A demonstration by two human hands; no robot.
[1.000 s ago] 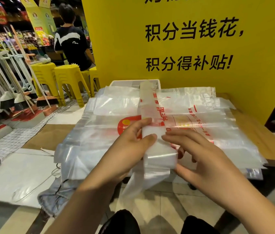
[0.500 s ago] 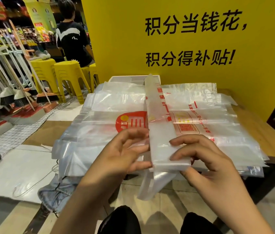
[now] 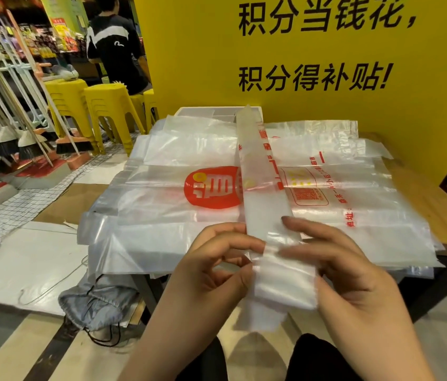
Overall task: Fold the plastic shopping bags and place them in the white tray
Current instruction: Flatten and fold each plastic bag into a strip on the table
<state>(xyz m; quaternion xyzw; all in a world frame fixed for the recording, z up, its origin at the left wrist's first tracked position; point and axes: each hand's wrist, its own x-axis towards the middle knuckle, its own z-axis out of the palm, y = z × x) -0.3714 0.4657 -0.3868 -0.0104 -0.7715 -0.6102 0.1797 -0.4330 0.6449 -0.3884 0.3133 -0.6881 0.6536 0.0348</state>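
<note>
A clear plastic bag folded into a long narrow strip (image 3: pixel 265 193) runs away from me across a stack of flat clear bags (image 3: pixel 162 204) with red print. My left hand (image 3: pixel 211 273) pinches the strip's near left edge between curled fingers and thumb. My right hand (image 3: pixel 348 276) grips the near end from the right, its fingers lying over the top and the thumb under it. The strip's near end hangs off the table in front of me. The white tray (image 3: pixel 197 111) stands behind the stack, mostly hidden by the bags.
The bags lie on a wooden table (image 3: pixel 425 199) against a yellow sign wall (image 3: pixel 326 50). Yellow stools (image 3: pixel 107 105) and a rack of brooms (image 3: pixel 10 119) stand to the left, with a person (image 3: pixel 115 45) beyond. A grey drawstring bag (image 3: pixel 96 301) lies on the floor.
Both hands have slid toward me along the strip to its near end. The strip now lies straighter and longer over the stack, and my left fingers have curled onto its edge.
</note>
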